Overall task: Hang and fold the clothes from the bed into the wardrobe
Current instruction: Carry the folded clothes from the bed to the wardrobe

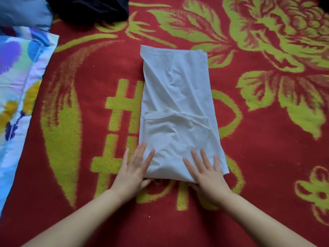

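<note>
A white garment [175, 104] lies folded into a long narrow strip on the red bed cover [258, 166], running away from me. My left hand [133, 170] lies flat with straight fingers on the near left corner of the strip, its thumb tucked at the near edge. My right hand [206, 173] presses flat on the near right part, fingers spread. The thumbs are hidden at or under the near edge, so I cannot tell whether they pinch the cloth.
A black garment [90, 9] and a grey-blue one [23, 13] lie bunched at the far left. A floral sheet [17, 86] in pale blue, purple and yellow covers the left edge. The red cover carries large yellow-green flower patterns.
</note>
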Action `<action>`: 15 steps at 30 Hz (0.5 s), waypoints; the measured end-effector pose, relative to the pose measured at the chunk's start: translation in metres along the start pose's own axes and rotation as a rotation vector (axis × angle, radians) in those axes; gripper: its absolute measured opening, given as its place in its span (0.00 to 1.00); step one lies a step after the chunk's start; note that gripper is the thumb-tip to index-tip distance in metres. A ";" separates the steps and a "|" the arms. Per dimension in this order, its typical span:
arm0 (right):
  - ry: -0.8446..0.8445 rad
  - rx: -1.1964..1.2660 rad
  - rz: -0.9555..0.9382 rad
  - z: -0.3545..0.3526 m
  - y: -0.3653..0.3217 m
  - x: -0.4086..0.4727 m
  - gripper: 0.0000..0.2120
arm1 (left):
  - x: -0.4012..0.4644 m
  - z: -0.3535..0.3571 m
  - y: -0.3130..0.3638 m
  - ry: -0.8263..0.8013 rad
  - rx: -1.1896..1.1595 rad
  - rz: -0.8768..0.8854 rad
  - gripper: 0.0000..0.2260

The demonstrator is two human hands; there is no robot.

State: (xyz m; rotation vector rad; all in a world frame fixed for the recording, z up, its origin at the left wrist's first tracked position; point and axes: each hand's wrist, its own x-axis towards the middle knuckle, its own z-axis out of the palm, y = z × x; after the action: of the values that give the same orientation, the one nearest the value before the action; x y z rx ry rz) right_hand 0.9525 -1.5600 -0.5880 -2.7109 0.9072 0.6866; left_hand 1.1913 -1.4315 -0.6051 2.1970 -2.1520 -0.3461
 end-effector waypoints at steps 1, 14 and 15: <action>-0.004 -0.003 -0.003 -0.001 -0.002 0.002 0.47 | -0.001 0.001 0.001 0.044 0.012 0.060 0.48; -0.349 0.089 -0.096 -0.025 -0.005 0.003 0.46 | 0.007 -0.028 0.012 -0.169 -0.081 0.203 0.26; -0.396 0.100 -0.105 -0.026 -0.007 -0.002 0.46 | -0.002 -0.031 0.012 -0.258 -0.106 0.217 0.29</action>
State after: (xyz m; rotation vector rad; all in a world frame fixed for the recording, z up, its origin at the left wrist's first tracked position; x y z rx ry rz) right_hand 0.9643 -1.5621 -0.5636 -2.3902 0.6767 1.0721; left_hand 1.1858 -1.4333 -0.5726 1.9312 -2.4075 -0.7468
